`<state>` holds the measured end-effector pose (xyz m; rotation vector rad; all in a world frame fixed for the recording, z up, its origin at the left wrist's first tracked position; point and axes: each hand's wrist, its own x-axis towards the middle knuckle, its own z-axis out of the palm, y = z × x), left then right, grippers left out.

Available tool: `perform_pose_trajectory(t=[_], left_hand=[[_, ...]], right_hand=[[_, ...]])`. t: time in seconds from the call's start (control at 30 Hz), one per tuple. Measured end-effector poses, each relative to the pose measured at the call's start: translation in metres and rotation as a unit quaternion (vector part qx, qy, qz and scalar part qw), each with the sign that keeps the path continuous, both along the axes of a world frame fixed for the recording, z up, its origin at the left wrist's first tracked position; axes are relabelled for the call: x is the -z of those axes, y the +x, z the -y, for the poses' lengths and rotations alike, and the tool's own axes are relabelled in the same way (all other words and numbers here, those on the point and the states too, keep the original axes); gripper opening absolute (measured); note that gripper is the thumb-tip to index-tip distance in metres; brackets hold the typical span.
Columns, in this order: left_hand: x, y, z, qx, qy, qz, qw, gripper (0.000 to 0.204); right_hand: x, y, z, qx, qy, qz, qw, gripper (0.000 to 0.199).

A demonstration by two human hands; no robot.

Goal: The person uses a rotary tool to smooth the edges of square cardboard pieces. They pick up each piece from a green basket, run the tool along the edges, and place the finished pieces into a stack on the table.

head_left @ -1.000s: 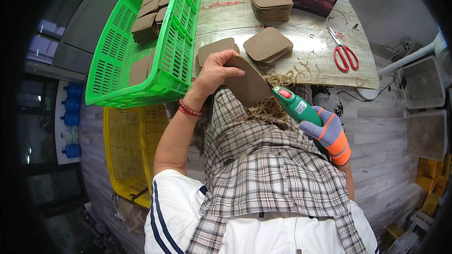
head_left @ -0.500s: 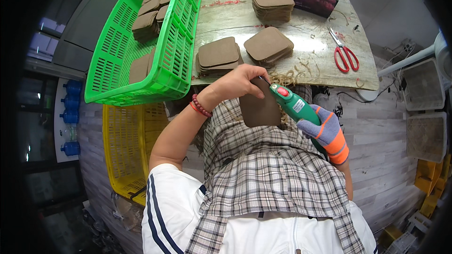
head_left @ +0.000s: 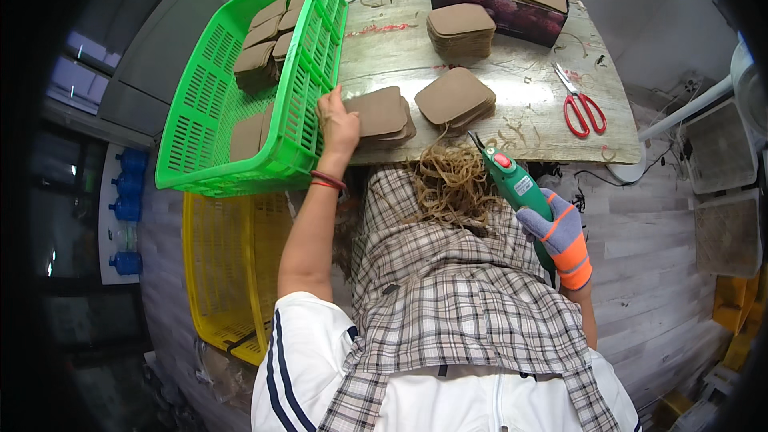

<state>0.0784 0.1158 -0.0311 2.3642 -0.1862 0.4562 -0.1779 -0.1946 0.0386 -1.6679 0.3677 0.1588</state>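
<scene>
My left hand [head_left: 338,122] is at the left end of a low stack of thin brown pads [head_left: 380,112] on the table, close beside the green crate. Its fingers are curled at the edge of the top pad. My right hand [head_left: 556,236], in a grey and orange glove, grips green electric scissors [head_left: 520,184] with a red button. Their dark blades point up toward the table edge. A tangle of tan offcut strips [head_left: 452,188] lies on my checked apron. Another brown stack [head_left: 454,98] is just right of the left hand's stack.
The green crate [head_left: 308,124] holds several pad stacks; a yellow crate [head_left: 220,272] stands below it. Farther back are a tall pad stack [head_left: 462,32] and a dark box [head_left: 512,18] of pads. Red-handled scissors [head_left: 584,112] lie on the table's right side.
My left hand has moved left and away from my lap to the stack by the crate. The pad held at the blades is gone from there, uncovering the offcut strips.
</scene>
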Motion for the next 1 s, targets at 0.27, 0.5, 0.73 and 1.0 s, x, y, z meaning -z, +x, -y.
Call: perform_pose_trajectory(t=[0.27,0.5,0.73,1.0], left_hand=[[-0.008,-0.013,0.112,0.136,0.256,0.045,0.956,0.056],[-0.013,-0.025,0.134,0.116,0.091,0.050,0.988,0.047],[-0.020,-0.040,0.146,0.137,-0.600,-0.202,0.761,0.022],[-0.044,-0.079,0.183,0.200,-0.822,-0.252,0.470,0.035]], right_hand=[[0.010,-0.001,0.002,0.029,-0.021,0.034,0.999,0.032],[0.013,-0.001,0.011,0.061,-0.017,0.018,0.998,0.039],[0.018,0.001,0.014,0.098,-0.028,0.030,0.994,0.037],[0.003,0.001,0.009,0.132,0.041,0.046,0.989,0.028]])
